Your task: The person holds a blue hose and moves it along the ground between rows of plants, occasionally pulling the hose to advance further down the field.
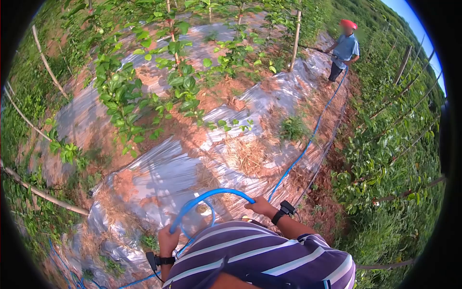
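Note:
A blue hose (219,191) arches between my two hands in front of my striped shirt. My left hand (168,240) is closed around its lower left end of the arch. At the other end, my right hand (262,207) grips the same hose with the fingers wrapped round it. A thinner-looking loop of blue hose hangs below the arch, partly hidden behind my body. Beyond my right hand, a length of blue hose runs along the ground up to a person (346,48) in a red cap and blue shirt, who holds a dark rod.
Silver plastic sheeting (159,168) covers the soil, with dry straw (248,155) on it. Leafy plants (183,82) on stakes stand ahead and left. Dense green growth (385,178) with a wooden pole (402,65) lines the right. More blue hose (139,280) lies at lower left.

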Demonstrator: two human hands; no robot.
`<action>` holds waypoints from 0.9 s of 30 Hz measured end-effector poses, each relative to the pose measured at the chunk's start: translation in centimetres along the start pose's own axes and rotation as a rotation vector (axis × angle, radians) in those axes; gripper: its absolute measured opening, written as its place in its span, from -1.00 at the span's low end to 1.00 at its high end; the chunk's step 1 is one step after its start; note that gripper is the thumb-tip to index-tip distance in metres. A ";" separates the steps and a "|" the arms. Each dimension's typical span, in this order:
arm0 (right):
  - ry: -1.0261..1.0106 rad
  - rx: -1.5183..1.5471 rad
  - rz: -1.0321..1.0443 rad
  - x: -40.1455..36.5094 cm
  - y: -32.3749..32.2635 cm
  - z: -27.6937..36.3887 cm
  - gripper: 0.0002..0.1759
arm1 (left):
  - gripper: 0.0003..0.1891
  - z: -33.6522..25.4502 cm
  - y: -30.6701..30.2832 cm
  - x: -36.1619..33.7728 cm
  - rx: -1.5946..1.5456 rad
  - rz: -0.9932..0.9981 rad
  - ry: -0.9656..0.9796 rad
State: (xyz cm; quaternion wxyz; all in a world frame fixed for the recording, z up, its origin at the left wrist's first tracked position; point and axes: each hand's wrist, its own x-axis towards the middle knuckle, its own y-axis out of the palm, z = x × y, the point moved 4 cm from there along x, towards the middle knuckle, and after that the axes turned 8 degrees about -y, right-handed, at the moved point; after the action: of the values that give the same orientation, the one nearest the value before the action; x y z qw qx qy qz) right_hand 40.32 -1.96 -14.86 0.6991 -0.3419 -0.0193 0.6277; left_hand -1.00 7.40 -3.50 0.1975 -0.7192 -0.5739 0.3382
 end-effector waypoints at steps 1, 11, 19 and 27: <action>-0.007 -0.006 0.009 0.1 0.1 -0.1 -0.51 | -0.76 0.1 0.0 0.0 -0.004 -0.010 -0.008; 0.019 0.046 -0.001 -1.0 -0.6 2.4 -0.54 | -0.77 0.8 0.2 0.0 -0.058 -0.093 0.098; 0.030 0.043 0.024 -0.1 0.0 0.6 -0.59 | -0.76 1.1 0.7 -0.2 -0.085 -0.065 0.007; 0.019 0.039 0.029 -0.2 0.4 -0.6 -0.62 | -0.67 0.2 0.6 -0.6 0.025 0.029 -0.033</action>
State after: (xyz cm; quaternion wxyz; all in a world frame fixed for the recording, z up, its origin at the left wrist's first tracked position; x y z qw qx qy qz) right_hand 40.22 -2.38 -15.44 0.6964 -0.3345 0.0045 0.6349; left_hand -0.80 6.62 -3.89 0.1921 -0.7193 -0.5623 0.3598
